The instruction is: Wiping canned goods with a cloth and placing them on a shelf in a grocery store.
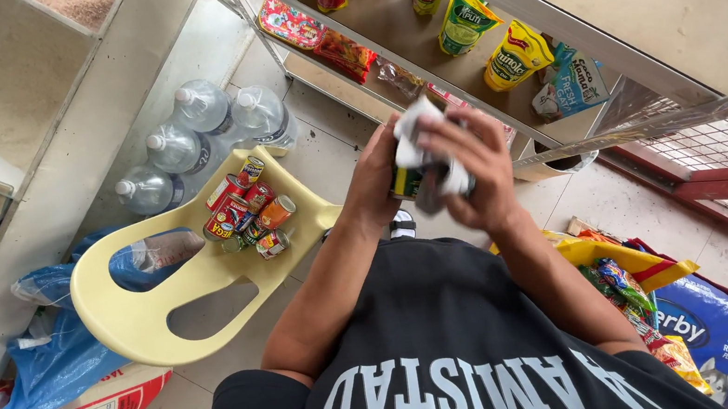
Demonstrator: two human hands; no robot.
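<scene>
My left hand (375,180) grips a small can (405,182) with a green and yellow label, held at chest height. My right hand (472,167) presses a white and grey cloth (424,145) over the can's top and side. Both hands meet in front of a metal shelf. Most of the can is hidden by the cloth and fingers. Below and to the left, several more cans (245,209) with red and orange labels lie in a pile on the seat of a pale yellow plastic chair (130,315).
A metal shelf (380,38) carries green and yellow pouches (492,38) and red packets. Large clear water bottles (195,133) stand on the tiled floor behind the chair. Blue plastic bags and a sack (53,405) lie at left. Pet-food bags (708,328) lie at right.
</scene>
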